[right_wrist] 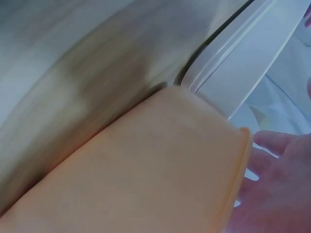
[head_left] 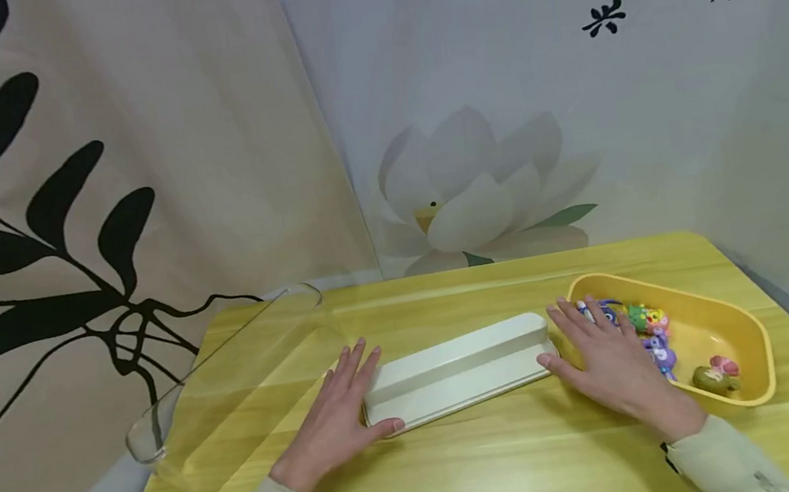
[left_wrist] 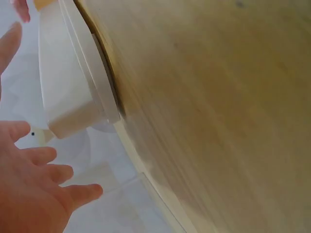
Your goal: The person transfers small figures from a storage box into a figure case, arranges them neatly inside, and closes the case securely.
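A long white plastic base point(head_left: 460, 388) with a raised step along its back lies on the table, slightly slanted. At its left end is my left hand point(head_left: 339, 422), fingers straight and spread, thumb near the front corner. In the left wrist view that hand point(left_wrist: 34, 189) holds nothing and appears apart from the white base point(left_wrist: 70, 73). My right hand point(head_left: 612, 367) is spread between the base's right end and a yellow bin point(head_left: 747, 331), fingers over the bin's near-left rim. Contact with the rim is unclear; the right wrist view shows the hand point(right_wrist: 282, 179) beside the bin point(right_wrist: 146, 160).
Small toy figures lie inside the bin, among them a purple one point(head_left: 660, 356) and an olive-and-pink one point(head_left: 716, 377). A clear plastic cover point(head_left: 232, 386) lies at the table's left side, partly past its edge. A printed curtain point(head_left: 465, 101) hangs behind the wooden table point(head_left: 510, 473).
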`<state>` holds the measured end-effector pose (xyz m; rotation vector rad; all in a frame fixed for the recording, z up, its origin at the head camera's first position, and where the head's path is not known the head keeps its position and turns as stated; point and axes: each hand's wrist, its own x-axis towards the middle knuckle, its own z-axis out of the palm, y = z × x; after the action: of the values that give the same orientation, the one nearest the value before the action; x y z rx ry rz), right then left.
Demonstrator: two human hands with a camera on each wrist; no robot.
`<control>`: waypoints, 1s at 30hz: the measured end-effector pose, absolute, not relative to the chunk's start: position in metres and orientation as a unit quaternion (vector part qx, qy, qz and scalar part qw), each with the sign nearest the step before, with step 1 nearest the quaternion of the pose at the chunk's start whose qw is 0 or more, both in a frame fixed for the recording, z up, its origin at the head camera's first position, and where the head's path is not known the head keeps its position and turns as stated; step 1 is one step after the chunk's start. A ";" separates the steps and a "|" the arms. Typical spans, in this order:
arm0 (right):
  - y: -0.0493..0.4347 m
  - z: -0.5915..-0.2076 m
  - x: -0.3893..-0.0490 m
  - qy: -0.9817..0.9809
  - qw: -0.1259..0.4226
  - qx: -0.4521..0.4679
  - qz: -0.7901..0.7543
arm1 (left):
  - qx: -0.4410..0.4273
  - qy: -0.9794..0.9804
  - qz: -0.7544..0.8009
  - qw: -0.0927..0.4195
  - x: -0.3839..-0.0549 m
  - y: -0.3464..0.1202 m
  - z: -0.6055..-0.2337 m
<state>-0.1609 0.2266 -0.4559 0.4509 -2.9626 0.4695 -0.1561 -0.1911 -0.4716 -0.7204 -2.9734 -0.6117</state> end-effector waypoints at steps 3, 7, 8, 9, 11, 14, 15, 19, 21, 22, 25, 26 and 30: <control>0.219 -0.460 -0.162 -0.975 0.057 0.161 0.144 | -0.236 -0.952 -0.195 0.003 -0.154 -0.190 -0.475; 0.212 -0.465 -0.164 -0.973 0.067 0.177 0.129 | -0.248 -0.949 -0.193 -0.001 -0.152 -0.189 -0.477; 0.211 -0.466 -0.164 -0.973 0.070 0.179 0.125 | -0.251 -0.949 -0.191 0.000 -0.151 -0.189 -0.478; 0.210 -0.467 -0.165 -0.973 0.073 0.182 0.120 | -0.255 -0.948 -0.190 0.001 -0.151 -0.189 -0.478; 0.210 -0.470 -0.166 -0.973 0.078 0.187 0.110 | -0.260 -0.948 -0.184 0.005 -0.152 -0.189 -0.478; 0.209 -0.471 -0.168 -0.973 0.081 0.189 0.101 | -0.261 -0.947 -0.186 0.002 -0.153 -0.191 -0.478; 0.209 -0.471 -0.168 -0.973 0.082 0.190 0.099 | -0.260 -0.947 -0.189 -0.002 -0.153 -0.191 -0.478; 0.208 -0.471 -0.169 -0.973 0.087 0.194 0.094 | -0.252 -0.946 -0.201 -0.023 -0.155 -0.193 -0.477; 0.209 -0.470 -0.168 -0.971 0.094 0.198 0.093 | -0.249 -0.945 -0.208 -0.034 -0.156 -0.192 -0.477; 0.209 -0.470 -0.167 -0.970 0.099 0.201 0.093 | -0.249 -0.945 -0.211 -0.038 -0.157 -0.192 -0.477; 0.209 -0.470 -0.164 -0.967 0.113 0.206 0.094 | -0.250 -0.940 -0.227 -0.045 -0.159 -0.192 -0.477; 0.210 -0.469 -0.163 -0.967 0.117 0.207 0.095 | -0.252 -0.938 -0.232 -0.047 -0.160 -0.193 -0.476; 0.212 -0.467 -0.158 -0.966 0.118 0.209 0.097 | -0.258 -0.933 -0.245 -0.051 -0.164 -0.195 -0.476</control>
<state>-0.1578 0.2118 -0.4674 0.6126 -2.8245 0.2841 -0.1636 -0.1952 -0.4756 -0.8385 -3.0314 -0.7965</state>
